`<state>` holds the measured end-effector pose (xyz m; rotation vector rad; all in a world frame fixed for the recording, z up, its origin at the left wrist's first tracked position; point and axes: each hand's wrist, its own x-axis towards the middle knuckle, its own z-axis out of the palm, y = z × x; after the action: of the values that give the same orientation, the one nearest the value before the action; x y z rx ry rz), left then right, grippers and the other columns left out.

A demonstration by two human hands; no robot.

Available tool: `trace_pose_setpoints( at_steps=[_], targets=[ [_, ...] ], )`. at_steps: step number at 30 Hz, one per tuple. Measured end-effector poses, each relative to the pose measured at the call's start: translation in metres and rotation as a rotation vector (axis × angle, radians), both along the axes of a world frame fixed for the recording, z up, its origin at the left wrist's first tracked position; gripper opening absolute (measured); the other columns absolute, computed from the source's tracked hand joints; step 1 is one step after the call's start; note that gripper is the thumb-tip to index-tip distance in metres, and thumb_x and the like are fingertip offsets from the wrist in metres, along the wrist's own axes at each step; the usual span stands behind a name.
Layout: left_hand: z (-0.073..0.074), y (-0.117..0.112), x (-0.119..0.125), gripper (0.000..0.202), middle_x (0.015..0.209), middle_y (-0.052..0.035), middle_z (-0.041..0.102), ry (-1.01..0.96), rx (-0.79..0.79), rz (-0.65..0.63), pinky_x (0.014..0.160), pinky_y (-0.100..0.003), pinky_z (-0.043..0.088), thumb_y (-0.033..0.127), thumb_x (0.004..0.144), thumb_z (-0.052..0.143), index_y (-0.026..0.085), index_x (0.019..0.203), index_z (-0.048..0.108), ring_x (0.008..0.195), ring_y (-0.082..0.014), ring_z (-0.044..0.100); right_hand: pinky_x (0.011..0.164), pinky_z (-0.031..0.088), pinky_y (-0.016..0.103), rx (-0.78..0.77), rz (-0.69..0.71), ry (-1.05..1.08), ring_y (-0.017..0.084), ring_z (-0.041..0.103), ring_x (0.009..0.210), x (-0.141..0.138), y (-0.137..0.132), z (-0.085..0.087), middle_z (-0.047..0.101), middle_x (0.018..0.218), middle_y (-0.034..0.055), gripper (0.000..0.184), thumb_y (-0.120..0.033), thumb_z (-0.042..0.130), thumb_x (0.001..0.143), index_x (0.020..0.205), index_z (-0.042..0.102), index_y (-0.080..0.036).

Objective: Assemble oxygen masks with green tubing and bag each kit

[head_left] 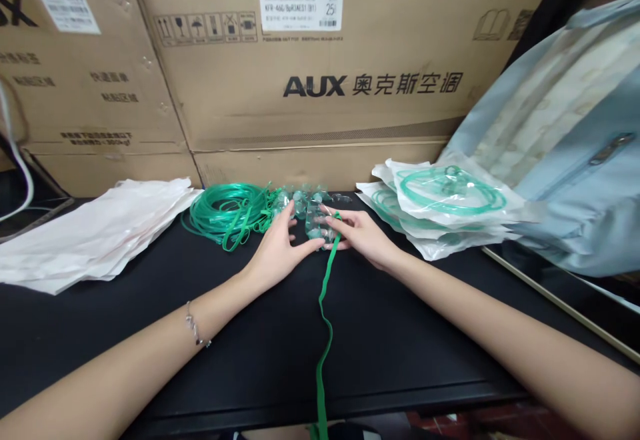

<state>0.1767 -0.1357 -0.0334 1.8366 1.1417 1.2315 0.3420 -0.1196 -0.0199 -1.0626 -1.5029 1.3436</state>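
Note:
My right hand [357, 230] grips a clear plastic oxygen mask [315, 220], fingers and thumb closed at its right side. From that hand a green elastic strap [325, 300] trails down over the front edge of the black table. Just left of the mask, my left hand [280, 243] is open, thumb stretched out toward the mask's lower edge; whether it touches cannot be told. Behind the left fingers lie more clear masks [299, 201], partly hidden. Beside them sits a coil of green tubing [227, 203] with green straps [237, 230] on it.
White flat packets [95, 233] are stacked at the left. On the right, clear-fronted packets [450, 190] hold green tubing. Large cardboard boxes [320, 120] stand along the back of the black table [400, 333]. A light blue bag [575, 153] leans at the right.

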Motion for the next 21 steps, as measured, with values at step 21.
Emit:
trace_pose_setpoints(
  at_steps=[21],
  targets=[
    [0.015, 0.005, -0.031, 0.013, 0.068, -0.0026, 0.059, 0.802, 0.167, -0.164, 0.059, -0.026, 0.038, 0.02, 0.079, 0.046, 0.017, 0.075, 0.058, 0.062, -0.0157, 0.053, 0.076, 0.055, 0.036, 0.088, -0.163, -0.018, 0.017, 0.062, 0.088, 0.008, 0.013, -0.006, 0.066, 0.097, 0.0052, 0.037, -0.02, 0.051, 0.082, 0.119, 0.055, -0.02]
  ],
)
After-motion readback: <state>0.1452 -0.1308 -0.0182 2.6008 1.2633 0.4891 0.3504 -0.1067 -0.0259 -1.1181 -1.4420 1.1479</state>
